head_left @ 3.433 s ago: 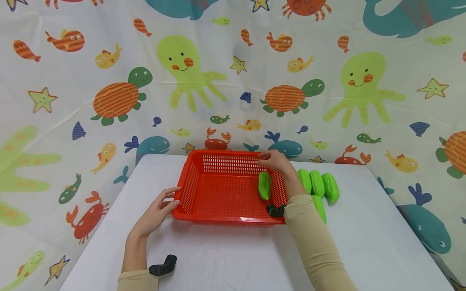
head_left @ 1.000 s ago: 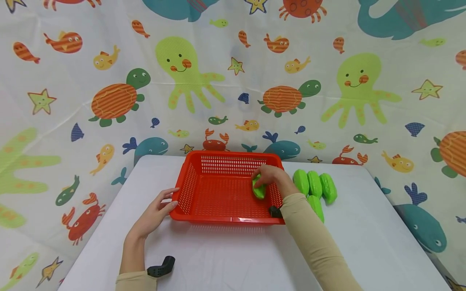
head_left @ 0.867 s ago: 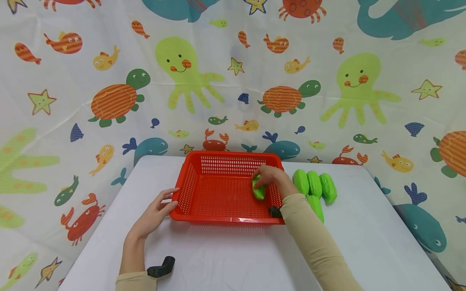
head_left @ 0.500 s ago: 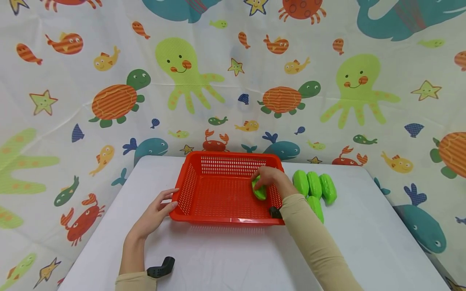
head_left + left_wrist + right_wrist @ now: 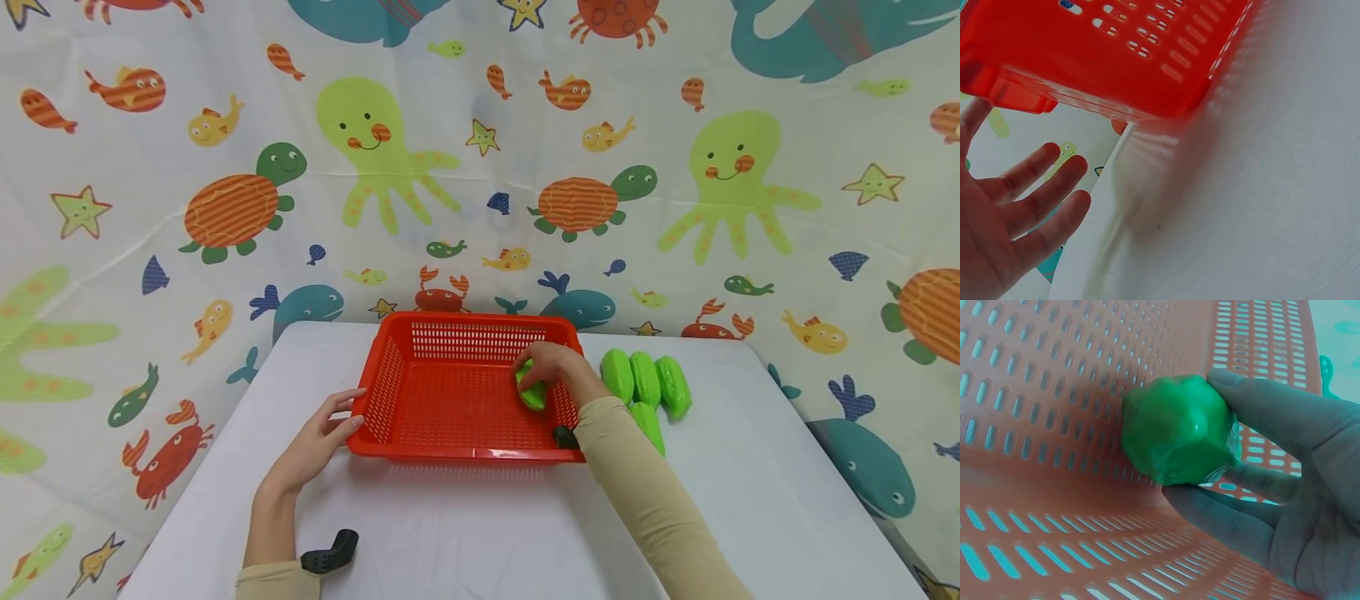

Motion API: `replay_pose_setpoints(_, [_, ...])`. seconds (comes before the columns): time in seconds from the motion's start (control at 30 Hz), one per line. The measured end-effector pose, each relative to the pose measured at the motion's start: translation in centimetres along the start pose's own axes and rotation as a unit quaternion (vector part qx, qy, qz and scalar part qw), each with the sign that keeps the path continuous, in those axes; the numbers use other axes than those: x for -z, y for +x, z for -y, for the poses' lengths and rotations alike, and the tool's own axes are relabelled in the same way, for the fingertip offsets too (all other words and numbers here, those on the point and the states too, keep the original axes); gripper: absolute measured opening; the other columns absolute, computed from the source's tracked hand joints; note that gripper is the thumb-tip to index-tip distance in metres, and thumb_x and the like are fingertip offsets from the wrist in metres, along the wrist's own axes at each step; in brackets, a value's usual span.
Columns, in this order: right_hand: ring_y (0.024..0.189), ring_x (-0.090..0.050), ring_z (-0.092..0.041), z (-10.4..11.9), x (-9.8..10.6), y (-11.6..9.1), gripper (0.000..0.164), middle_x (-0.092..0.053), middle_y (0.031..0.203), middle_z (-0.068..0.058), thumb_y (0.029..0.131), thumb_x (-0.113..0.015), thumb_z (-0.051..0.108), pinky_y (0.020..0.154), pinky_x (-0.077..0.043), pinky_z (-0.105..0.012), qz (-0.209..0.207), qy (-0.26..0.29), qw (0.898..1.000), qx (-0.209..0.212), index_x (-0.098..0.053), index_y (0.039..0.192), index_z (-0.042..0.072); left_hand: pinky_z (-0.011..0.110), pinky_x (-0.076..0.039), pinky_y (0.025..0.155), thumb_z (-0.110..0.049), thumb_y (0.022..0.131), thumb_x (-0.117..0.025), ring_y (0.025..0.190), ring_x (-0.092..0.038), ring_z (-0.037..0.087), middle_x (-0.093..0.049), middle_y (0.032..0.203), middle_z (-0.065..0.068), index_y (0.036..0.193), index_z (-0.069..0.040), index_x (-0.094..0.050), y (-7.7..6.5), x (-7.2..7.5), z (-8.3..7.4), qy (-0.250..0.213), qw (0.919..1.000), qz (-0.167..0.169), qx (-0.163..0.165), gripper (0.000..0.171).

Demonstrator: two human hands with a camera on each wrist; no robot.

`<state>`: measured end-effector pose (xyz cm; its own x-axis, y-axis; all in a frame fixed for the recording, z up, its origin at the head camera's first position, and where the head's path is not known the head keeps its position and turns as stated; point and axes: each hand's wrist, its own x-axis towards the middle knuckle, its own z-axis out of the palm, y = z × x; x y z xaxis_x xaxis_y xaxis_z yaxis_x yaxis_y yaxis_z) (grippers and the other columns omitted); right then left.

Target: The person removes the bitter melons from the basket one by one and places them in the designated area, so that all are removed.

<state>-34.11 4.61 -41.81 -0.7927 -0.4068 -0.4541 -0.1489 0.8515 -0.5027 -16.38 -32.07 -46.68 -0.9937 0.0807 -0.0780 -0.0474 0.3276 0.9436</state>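
A red perforated plastic basket stands on the white table. Inside, near its right wall, my right hand grips a long, lumpy green vegetable from above. The right wrist view shows this vegetable end-on, with a glossy film-like surface, between the thumb on one side and the fingers on the other. My left hand is at the basket's left rim with its fingers spread. In the left wrist view a finger of that hand reaches the rim while the other fingers stay apart from the basket.
Several more green vegetables lie close together on the table just right of the basket. A cloth printed with sea animals hangs behind the table. Black wrist devices are strapped at both sleeves.
Since the oldest frame my right hand has come down from the back right rim into the basket and taken hold of the vegetable, which has shifted slightly left. My left hand stays at the rim.
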Motion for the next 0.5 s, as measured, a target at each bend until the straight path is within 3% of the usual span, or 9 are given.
replay_pose_setpoints(0.3, [0.097, -0.057, -0.023, 0.27, 0.09, -0.15, 0.044, -0.064, 0.108, -0.006, 0.082, -0.079, 0.014, 0.085, -0.054, -0.035, 0.003, -0.011, 1.000, 0.000, -0.068, 0.125, 0.013, 0.047, -0.052, 0.092, -0.036, 0.097, -0.060, 0.127, -0.046, 0.039, -0.035, 0.148, 0.015, 0.147, -0.024, -0.037, 0.06, -0.02, -0.05, 0.004, 1.0000, -0.002, 0.003, 0.056])
replay_pose_setpoints(0.5, [0.098, -0.057, -0.025, 0.27, 0.07, -0.05, 0.045, -0.061, 0.116, -0.007, 0.082, -0.079, 0.013, 0.084, -0.056, -0.037, 0.012, 0.000, 1.000, -0.003, -0.068, 0.125, 0.012, 0.047, -0.052, 0.092, -0.036, 0.097, -0.060, 0.127, -0.046, 0.039, -0.034, 0.148, 0.015, 0.147, -0.024, -0.037, 0.09, 0.00, -0.01, 0.005, 1.0000, -0.003, 0.004, 0.056])
